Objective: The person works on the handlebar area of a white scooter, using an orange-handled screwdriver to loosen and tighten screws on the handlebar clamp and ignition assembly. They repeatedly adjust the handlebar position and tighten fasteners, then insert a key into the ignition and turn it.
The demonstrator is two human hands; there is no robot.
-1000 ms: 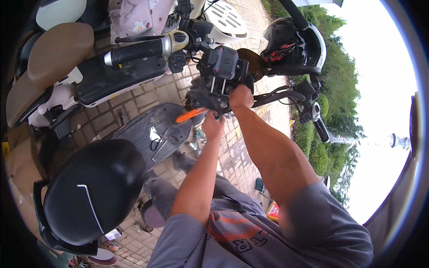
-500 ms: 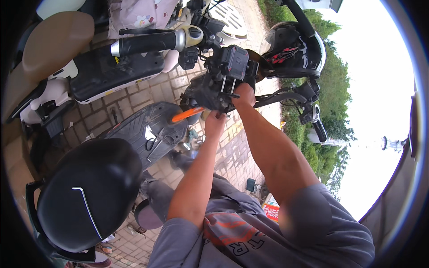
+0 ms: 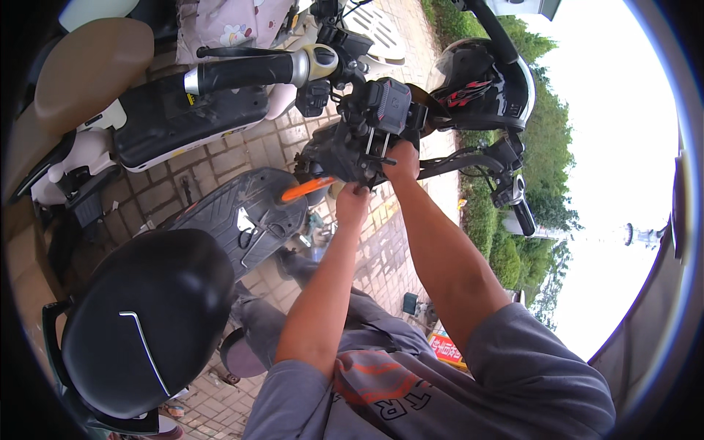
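Note:
My left hand (image 3: 352,202) is pinched at the lower part of the scooter's black steering column (image 3: 334,147), just right of an orange bar (image 3: 306,187); what it holds is hidden. My right hand (image 3: 403,160) is closed higher on the column, beside silver rods (image 3: 378,143) under a black boxy device (image 3: 389,104) on the mount; its grip is hidden. Scissors (image 3: 249,236) and other small items lie on the scooter's deck (image 3: 213,220). A silver L-shaped hex key (image 3: 147,348) rests on the black seat (image 3: 143,301).
A second scooter with a tan seat (image 3: 92,73) stands at the left, near cardboard (image 3: 29,271). A black helmet (image 3: 491,92) sits above the right handlebar grip (image 3: 524,213). Brick paving (image 3: 220,158) runs underneath; bushes (image 3: 506,257) line the right.
The view has shifted slightly, so the scooters appear a little displaced. Both my hands remain at the column; the fingers of my left hand have turned slightly inward.

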